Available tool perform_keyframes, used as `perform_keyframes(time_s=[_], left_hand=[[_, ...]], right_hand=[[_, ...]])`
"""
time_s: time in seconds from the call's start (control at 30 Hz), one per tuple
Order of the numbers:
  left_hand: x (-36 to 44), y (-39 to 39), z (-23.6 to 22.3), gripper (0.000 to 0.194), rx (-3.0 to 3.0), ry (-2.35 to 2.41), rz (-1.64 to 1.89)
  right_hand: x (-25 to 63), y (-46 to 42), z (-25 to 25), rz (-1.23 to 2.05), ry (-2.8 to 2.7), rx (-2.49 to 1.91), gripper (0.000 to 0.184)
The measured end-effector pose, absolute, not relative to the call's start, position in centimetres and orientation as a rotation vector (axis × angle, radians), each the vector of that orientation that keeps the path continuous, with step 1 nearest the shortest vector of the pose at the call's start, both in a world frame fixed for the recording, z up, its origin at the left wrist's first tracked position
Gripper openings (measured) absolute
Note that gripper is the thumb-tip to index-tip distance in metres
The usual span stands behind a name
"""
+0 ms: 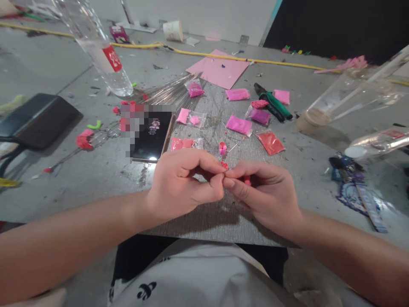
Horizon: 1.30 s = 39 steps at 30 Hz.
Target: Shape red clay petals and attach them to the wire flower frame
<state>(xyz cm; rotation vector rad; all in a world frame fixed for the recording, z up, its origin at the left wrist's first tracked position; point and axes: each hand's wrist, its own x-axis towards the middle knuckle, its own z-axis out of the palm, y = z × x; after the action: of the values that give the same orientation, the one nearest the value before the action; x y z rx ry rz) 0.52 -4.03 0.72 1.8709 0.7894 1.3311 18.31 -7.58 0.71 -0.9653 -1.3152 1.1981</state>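
Note:
Over the front of the grey table, my left hand and my right hand meet fingertip to fingertip. Both are closed in a pinch on a small red clay piece, whose ruffled top shows above the fingers; its lower part is hidden. A pinkish-red clay lump shows between the curled fingers of my right hand. Just beyond the fingertips stands a small pink and red clay piece, with a short thin pin-like stick beside it. A packet of coral clay lies behind my left hand.
A phone lies left of several clay packets. Green-handled pliers, thin wires and pink paper are farther back. A water bottle stands left, a plastic cup right. A yellow cable crosses behind.

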Motion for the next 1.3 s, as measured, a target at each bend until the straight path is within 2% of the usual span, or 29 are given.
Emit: perform_keyframes(time_s=[0.4,0.57,0.73,1.13,1.23,1.3], left_hand=[[0.4,-3.9,1.1,0.012,1.863,0.865,1.241],[0.6,-4.3,1.0,0.014,1.764,0.854,1.246],[0.7,-4.4,1.1,0.015,1.78,0.884,1.18],[0.8,-4.2,1.5,0.012,1.547,0.803,1.082],[0.6,-4.2,1.7,0.014,1.513,0.757,1.064],[0.5,-4.1,1.7,0.015,1.505,0.721,1.053]], right_hand=[[18.7,-7.5,0.3,1.165,-1.308,-1.064,0.014],[18.5,-7.3,0.5,1.362,-1.119,-0.917,0.01],[18.4,-7.1,0.7,1.518,-0.976,-0.884,0.014],[19.1,-6.8,0.5,1.684,-0.993,-0.813,0.011],[19.5,-6.7,0.4,1.659,-1.083,-0.805,0.009],[19.7,-6.7,0.5,1.517,-1.191,-0.86,0.008]])
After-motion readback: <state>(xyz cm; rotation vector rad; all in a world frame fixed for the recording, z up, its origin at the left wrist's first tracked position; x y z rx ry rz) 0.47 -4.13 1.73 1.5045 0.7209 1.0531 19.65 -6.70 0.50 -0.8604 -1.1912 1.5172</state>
